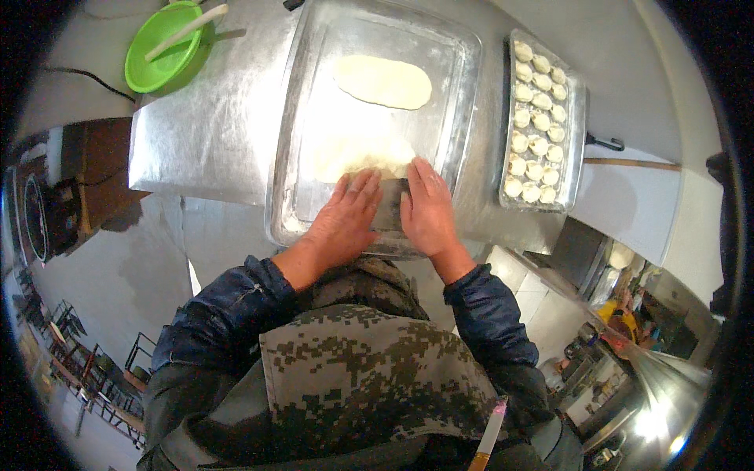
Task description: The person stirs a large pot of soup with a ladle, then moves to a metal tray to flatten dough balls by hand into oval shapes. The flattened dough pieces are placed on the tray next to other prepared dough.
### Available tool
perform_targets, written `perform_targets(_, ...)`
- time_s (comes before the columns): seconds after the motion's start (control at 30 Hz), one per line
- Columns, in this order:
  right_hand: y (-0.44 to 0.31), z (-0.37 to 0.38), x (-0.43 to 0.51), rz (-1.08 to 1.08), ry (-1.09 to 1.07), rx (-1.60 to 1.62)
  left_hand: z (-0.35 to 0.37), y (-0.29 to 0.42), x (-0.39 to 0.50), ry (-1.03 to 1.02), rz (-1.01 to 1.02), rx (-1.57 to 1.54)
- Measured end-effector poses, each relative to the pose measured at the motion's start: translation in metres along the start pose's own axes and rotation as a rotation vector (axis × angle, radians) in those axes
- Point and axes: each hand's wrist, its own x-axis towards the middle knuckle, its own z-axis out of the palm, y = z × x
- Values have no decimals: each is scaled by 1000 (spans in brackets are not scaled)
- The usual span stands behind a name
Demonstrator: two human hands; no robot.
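Observation:
A pale sheet of dough (365, 156) lies in the large shallow metal tray (280, 176) before me, its left part washed out by glare. My left hand (347, 215) rests palm down with its fingertips on the near edge of this dough. At the dough's right end, the fingertips of my right hand (429, 206) touch its near corner. Neither hand is closed around anything that I can see. Farther back in the same tray, apart from both hands, is a flat oval piece of dough (384, 82). Flour dusts the tray's bottom and rim.
On the right stands a narrow metal tray (578, 176) with rows of small shaped dough pieces (539, 122). A green plastic basin (138, 70) holds a pale wooden rod (185, 34) at the far left. A cigarette (490, 433) juts up close below the camera.

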Motion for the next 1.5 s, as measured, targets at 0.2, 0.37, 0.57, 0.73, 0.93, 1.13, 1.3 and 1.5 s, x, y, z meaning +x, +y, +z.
perform_targets(0.2, -11, 15, 49, -253, -97, 20, -1, 0, 0, -71, 1, 28)
perform_targets(0.37, -5, 16, 50, -228, -60, 59, 1, -3, -5, -84, 2, -39)
perform_targets(0.57, -1, 17, 15, -182, -148, -35, -7, -15, -21, -67, -57, -10)
perform_targets(0.73, -13, 16, -2, -208, -266, -52, -24, -15, -25, -179, -118, -26)
perform_targets(0.93, -13, 15, -17, -176, -303, -76, -20, -21, -33, -89, -32, -9)
perform_targets(1.13, -3, 12, -15, -165, -280, -20, -21, -10, -10, -158, 4, -40)
perform_targets(1.3, 7, 13, -22, -118, -209, -30, -1, -4, 3, -108, 21, -25)
perform_targets(1.5, 17, 4, -9, 157, 199, 211, -4, 2, 21, -141, 98, -19)
